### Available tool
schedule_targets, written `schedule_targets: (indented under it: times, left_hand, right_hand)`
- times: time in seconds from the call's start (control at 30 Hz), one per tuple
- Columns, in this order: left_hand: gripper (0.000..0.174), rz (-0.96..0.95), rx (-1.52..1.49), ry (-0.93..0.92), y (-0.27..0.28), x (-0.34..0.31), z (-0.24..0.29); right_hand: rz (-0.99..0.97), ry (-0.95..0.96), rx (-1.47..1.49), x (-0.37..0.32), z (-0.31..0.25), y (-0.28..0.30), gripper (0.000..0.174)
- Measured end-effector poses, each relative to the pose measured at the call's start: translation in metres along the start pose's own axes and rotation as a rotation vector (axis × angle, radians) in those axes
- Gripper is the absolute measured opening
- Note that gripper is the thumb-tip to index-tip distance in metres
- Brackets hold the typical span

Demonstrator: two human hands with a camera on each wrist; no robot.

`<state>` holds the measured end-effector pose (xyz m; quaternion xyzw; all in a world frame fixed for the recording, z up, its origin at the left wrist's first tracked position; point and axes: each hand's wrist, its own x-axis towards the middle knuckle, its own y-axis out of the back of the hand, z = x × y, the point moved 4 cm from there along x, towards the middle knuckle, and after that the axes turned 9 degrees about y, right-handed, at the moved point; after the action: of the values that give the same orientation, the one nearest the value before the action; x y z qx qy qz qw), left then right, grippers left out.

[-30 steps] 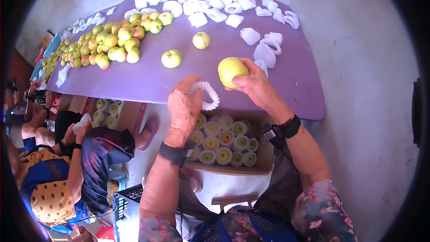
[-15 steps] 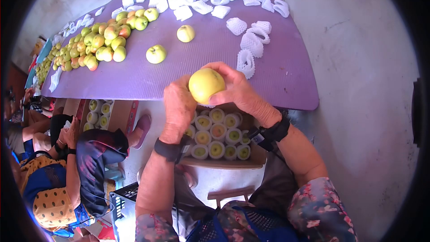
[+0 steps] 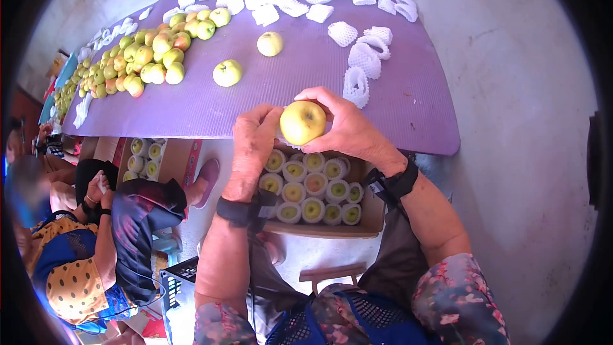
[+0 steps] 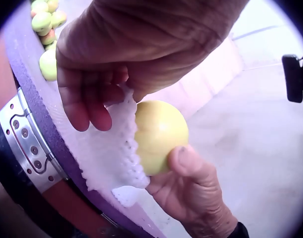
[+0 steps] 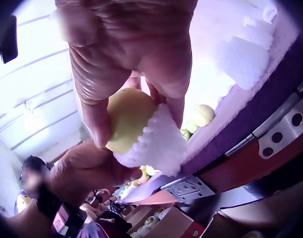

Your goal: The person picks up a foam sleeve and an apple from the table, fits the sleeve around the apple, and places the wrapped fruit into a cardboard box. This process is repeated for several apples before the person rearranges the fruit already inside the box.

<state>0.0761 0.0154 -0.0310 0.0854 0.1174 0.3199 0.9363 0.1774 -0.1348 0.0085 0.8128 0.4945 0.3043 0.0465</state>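
A yellow-green apple [image 3: 302,122] is held by the right hand [image 3: 350,129], thumb on one side and fingers on the other. The left hand [image 3: 254,140] pinches the edge of a white foam net sleeve [image 4: 111,148], whose mouth fits around one side of the apple [image 4: 161,134] in the left wrist view. From the right wrist, the sleeve [image 5: 159,144] covers the apple's lower right part, while the rest of the apple [image 5: 129,116] is bare. Both hands are just in front of the purple table edge.
On the purple table [image 3: 294,83] lie a heap of apples [image 3: 143,54], two separate apples and many foam sleeves [image 3: 364,61]. Below stands a cardboard box [image 3: 357,227] of sleeved apples. A seated person [image 3: 76,275] is at the left, near a black crate [image 3: 182,271].
Over the last second the right hand has brought the apple left to the left hand, and the foam sleeve now meets it. The apple's stem end has turned towards the head camera.
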Motion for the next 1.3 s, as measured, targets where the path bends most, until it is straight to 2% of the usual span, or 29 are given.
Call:
schedule_targets:
  times: [0.1,0.2,0.3,0.4,0.43,0.5,0.6,0.63,0.73,0.93,1.03,1.1,1.2,1.3]
  left_hand:
    - [0.029,-0.084,-0.2,0.077,-0.003,-0.006,0.002]
    - [0.042,-0.212,-0.347,0.052,0.0,-0.023,0.021]
    - [0.058,-0.217,0.039,0.02,-0.004,-0.025,0.026]
    - [0.067,-0.141,0.146,-0.013,-0.005,-0.026,0.028]
    - [0.068,-0.177,0.018,0.039,-0.005,-0.025,0.026]
    - [0.066,-0.237,-0.229,0.075,-0.003,-0.03,0.031]
    - [0.064,-0.249,-0.469,0.022,0.003,-0.023,0.03]
    - [0.064,-0.226,-0.503,-0.003,0.006,-0.021,0.028]
    - [0.063,-0.198,-0.573,-0.037,0.011,-0.017,0.024]
    - [0.059,-0.337,-0.759,0.018,0.002,-0.015,0.014]
    - [0.059,-0.438,-0.899,0.062,0.0,-0.015,0.014]
    - [0.061,-0.477,-0.956,0.093,-0.001,-0.015,0.014]
    - [0.058,-0.4,-0.904,0.091,-0.002,-0.014,0.011]
    - [0.051,-0.203,-0.672,-0.055,-0.006,-0.016,0.018]
  right_hand:
    - [0.013,0.058,-0.088,0.001,-0.001,-0.001,0.068]
    - [0.03,0.062,-0.093,0.001,0.001,0.003,0.066]
    - [-0.043,0.096,-0.139,0.001,-0.005,-0.002,0.065]
    - [-0.047,0.187,-0.179,0.003,-0.002,-0.005,0.066]
    - [-0.003,0.143,-0.061,0.003,0.0,-0.005,0.064]
    - [0.085,0.062,0.173,0.002,0.004,-0.003,0.062]
    - [0.228,-0.153,0.271,0.002,0.017,0.008,0.059]
    - [0.276,-0.123,0.192,0.001,0.02,0.011,0.053]
    - [0.248,-0.221,0.155,-0.001,0.021,0.01,0.044]
    - [0.167,-0.279,0.602,0.0,0.025,-0.004,0.032]
    - [0.23,-0.301,0.72,-0.001,0.026,-0.005,0.028]
    - [0.302,-0.287,0.697,0.001,0.035,-0.001,0.027]
    - [0.348,-0.28,0.634,-0.001,0.033,0.008,0.025]
    - [0.359,-0.262,0.532,-0.003,0.03,0.009,0.024]
